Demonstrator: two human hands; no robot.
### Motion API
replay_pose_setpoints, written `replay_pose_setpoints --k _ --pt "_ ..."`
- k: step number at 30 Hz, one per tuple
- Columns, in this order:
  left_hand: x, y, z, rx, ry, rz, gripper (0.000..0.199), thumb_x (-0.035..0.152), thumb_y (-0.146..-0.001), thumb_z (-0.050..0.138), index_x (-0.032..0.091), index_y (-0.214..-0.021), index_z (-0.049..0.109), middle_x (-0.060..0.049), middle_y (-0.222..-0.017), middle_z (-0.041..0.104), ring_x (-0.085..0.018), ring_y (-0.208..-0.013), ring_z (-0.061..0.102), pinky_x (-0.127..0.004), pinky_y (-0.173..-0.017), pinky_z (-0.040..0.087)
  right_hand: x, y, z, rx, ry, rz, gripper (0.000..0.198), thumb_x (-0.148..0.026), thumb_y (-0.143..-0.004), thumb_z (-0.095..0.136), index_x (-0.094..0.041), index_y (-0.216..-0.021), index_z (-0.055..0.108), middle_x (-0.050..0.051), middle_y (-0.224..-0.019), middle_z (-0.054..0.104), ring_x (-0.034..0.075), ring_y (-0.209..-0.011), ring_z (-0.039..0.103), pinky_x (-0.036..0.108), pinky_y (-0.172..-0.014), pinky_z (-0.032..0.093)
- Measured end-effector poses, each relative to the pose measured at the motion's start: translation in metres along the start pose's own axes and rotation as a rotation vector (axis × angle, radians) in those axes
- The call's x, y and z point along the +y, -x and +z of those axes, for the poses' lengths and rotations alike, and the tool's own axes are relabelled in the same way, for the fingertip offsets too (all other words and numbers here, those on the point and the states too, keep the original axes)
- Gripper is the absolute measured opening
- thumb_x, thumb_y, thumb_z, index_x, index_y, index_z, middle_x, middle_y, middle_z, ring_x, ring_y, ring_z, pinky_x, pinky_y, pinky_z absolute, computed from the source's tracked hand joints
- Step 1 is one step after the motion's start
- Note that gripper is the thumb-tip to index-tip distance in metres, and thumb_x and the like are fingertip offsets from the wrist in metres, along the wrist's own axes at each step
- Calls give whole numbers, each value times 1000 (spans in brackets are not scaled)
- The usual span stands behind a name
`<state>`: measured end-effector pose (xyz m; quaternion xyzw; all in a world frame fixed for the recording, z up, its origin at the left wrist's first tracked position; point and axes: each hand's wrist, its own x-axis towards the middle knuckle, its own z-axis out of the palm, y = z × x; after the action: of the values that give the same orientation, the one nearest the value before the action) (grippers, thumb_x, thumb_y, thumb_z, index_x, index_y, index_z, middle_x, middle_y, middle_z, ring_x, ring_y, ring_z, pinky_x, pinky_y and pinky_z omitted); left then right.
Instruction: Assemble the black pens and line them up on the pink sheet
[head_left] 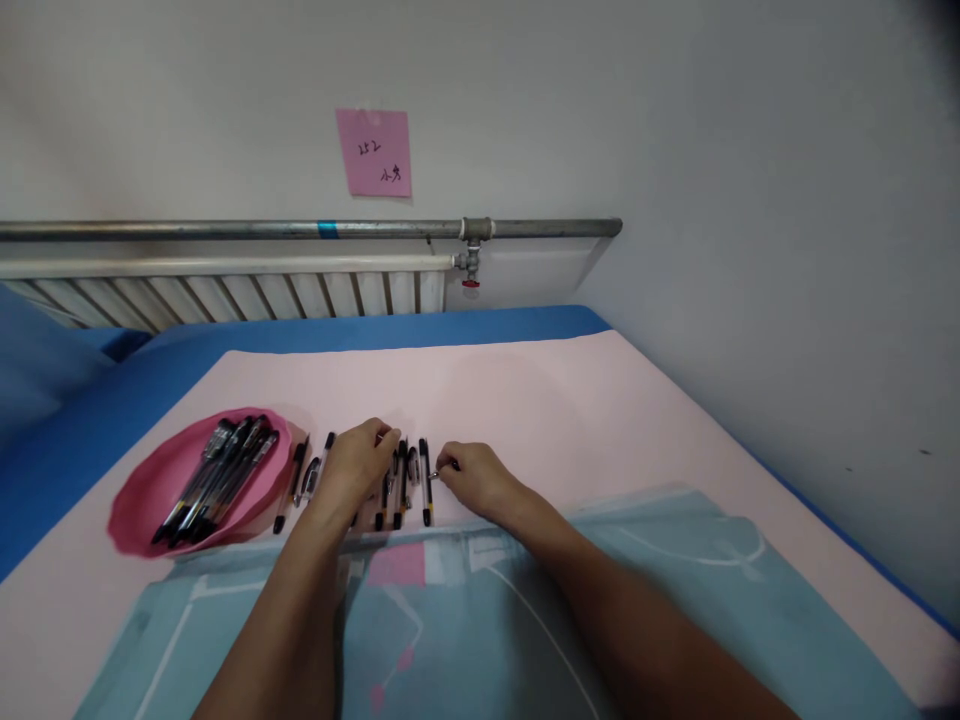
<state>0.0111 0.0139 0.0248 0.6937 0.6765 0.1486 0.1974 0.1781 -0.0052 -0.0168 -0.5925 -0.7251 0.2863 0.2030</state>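
Teal printed cloth (450, 640) lies nearest, in front of one pink bowl (142, 490) — its heaped pens (225, 480) overlap too much to count. Right of the bowl, at least five loose pens (426, 485) line up; the left hand (360, 458) bends over them, its grip unclear, while farther right the right hand (476, 477) pinches a small dark piece (454, 465). Above and right of the bowl, one pink note (375, 155) reads "252" — handwritten characters beneath.
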Motion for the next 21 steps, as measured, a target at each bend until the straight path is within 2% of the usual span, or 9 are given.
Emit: replay_pose_setpoints --k 3,6,10,15,19,21 --pt "1 0 0 -8 -35 2 32 37 -81 38 18 -83 64 -7 -80 69 -18 -76 59 -25 -63 37 -3 2 -2 -9 14 -44 20 -11 -72 48 -19 -77 66 3 -77 67 13 -68 57 21 -60 37" --pt "1 -1 0 -28 -65 9 33 36 -81 38 18 -84 65 -7 -82 69 -19 -77 60 -25 -63 37 -6 3 -4 -55 28 -95 21 -9 -70 48 -18 -70 66 2 -73 67 13 -67 56 21 -61 37" --pt "0 -1 1 -40 -79 13 33 36 -81 38 18 -85 65 -7 -83 70 -19 -78 60 -26 -63 37 -4 4 -6 -61 -5 -32 20 -10 -70 48 -18 -69 66 2 -71 67 13 -65 56 21 -59 37" --pt "1 -1 2 -41 -91 16 32 35 -81 38 19 -86 65 -7 -86 70 -20 -80 61 -25 -66 38 1 2 -5 6 -24 35 20 -13 -71 49 -18 -82 65 3 -77 66 14 -69 56 23 -62 39" --pt "1 -1 2 -56 -104 17 33 35 -81 38 18 -88 65 -8 -90 70 -20 -84 61 -26 -68 39 2 0 -4 108 -72 32 31 -15 -70 53 -18 -101 59 6 -98 63 17 -85 57 27 -76 41" --pt "1 -1 2 -60 -107 25 33 35 -81 38 18 -89 65 -8 -90 70 -21 -83 61 -26 -68 39 2 1 -5 117 -115 15 36 -11 -71 50 -18 -105 57 7 -104 61 17 -90 56 28 -80 41"
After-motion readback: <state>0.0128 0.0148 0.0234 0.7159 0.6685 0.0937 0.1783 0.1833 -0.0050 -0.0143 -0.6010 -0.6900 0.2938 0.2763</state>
